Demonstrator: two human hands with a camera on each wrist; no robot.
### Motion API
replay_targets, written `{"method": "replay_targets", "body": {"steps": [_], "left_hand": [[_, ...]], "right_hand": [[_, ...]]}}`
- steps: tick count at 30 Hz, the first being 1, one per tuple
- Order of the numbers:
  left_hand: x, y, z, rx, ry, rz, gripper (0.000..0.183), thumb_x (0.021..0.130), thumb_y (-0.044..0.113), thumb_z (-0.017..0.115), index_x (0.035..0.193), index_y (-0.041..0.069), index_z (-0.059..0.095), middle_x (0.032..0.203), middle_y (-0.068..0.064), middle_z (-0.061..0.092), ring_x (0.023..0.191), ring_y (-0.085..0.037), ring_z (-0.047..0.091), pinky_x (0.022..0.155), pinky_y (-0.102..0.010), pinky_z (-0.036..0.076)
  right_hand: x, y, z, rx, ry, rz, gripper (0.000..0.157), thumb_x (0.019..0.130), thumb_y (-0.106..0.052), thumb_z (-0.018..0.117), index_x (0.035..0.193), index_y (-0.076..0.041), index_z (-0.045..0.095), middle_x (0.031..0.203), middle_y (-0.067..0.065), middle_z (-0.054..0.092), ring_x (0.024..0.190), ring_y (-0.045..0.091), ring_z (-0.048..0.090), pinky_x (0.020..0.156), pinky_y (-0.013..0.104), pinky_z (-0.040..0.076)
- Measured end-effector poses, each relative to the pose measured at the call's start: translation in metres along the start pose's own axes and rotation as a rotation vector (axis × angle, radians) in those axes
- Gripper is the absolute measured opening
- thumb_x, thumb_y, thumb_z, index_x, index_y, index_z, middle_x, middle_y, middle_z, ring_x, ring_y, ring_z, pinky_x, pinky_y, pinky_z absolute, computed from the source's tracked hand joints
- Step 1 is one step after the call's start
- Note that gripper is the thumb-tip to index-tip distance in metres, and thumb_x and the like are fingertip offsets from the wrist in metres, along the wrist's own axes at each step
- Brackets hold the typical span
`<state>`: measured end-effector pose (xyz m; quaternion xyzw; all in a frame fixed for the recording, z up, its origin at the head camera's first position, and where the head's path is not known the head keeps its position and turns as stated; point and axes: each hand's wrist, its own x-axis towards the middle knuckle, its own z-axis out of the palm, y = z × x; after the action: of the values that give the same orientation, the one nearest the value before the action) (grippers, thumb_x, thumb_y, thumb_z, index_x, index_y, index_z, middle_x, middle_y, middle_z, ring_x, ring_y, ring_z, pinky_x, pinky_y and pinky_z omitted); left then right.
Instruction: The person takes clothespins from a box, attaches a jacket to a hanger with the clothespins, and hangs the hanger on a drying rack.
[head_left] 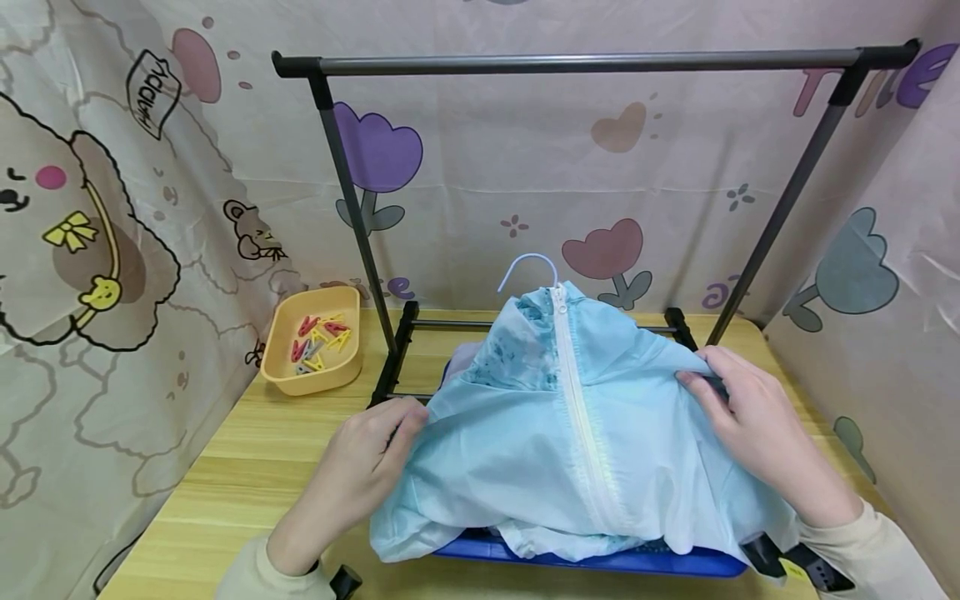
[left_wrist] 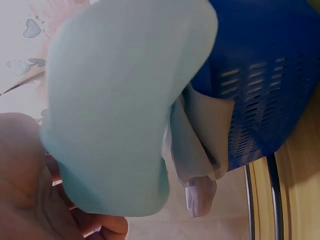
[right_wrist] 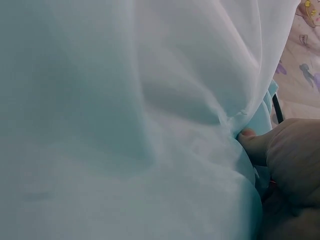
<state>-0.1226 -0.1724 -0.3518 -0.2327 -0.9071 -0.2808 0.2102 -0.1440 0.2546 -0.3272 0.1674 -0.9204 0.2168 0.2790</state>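
A light blue zip jacket (head_left: 517, 450) with a white zipper down its front hangs on a pale hanger (head_left: 531, 258), whose hook sticks up at the collar. My left hand (head_left: 375, 446) holds the jacket by the sleeve side at the left; in the left wrist view its fingers (left_wrist: 107, 223) curl behind the sleeve (left_wrist: 110, 110). At the right shoulder my right hand (head_left: 757, 417) pinches the fabric between thumb and fingers. In the right wrist view, the thumb (right_wrist: 255, 145) presses into the gathered cloth. The jacket's lower part covers much of a blue basket (head_left: 600, 564).
A black rack (head_left: 585, 63) stands at the back of the wooden table (head_left: 217, 492), its top bar above the jacket. Left of it, a yellow tray (head_left: 348, 371) holds several small coloured clips (head_left: 318, 337). Greyish cloth (left_wrist: 212, 130) hangs over the basket's edge in the left wrist view.
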Motion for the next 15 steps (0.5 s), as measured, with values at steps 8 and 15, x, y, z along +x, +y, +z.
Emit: {"method": "replay_targets", "body": {"steps": [8, 15], "left_hand": [[0.0033, -0.0017, -0.0005, -0.115, -0.047, -0.012, 0.022, 0.111, 0.014, 0.059, 0.093, 0.021, 0.069, 0.085, 0.010, 0.068, 0.075, -0.001, 0.057, 0.067, -0.024, 0.051], [0.0036, 0.0001, 0.0013, -0.184, -0.066, -0.007, 0.017, 0.111, 0.013, 0.058, 0.097, 0.020, 0.065, 0.074, 0.015, 0.053, 0.066, 0.002, 0.048, 0.058, -0.021, 0.044]], "right_hand": [[-0.0008, -0.0007, 0.0001, 0.001, 0.014, -0.003, 0.015, 0.097, -0.001, 0.075, 0.097, -0.013, 0.066, 0.079, -0.005, 0.049, 0.070, 0.003, 0.042, 0.061, 0.024, 0.033], [-0.0013, -0.0005, 0.0006, 0.012, 0.026, -0.010, 0.015, 0.097, 0.000, 0.075, 0.098, -0.012, 0.067, 0.081, -0.005, 0.051, 0.070, 0.002, 0.042, 0.062, 0.021, 0.032]]}}
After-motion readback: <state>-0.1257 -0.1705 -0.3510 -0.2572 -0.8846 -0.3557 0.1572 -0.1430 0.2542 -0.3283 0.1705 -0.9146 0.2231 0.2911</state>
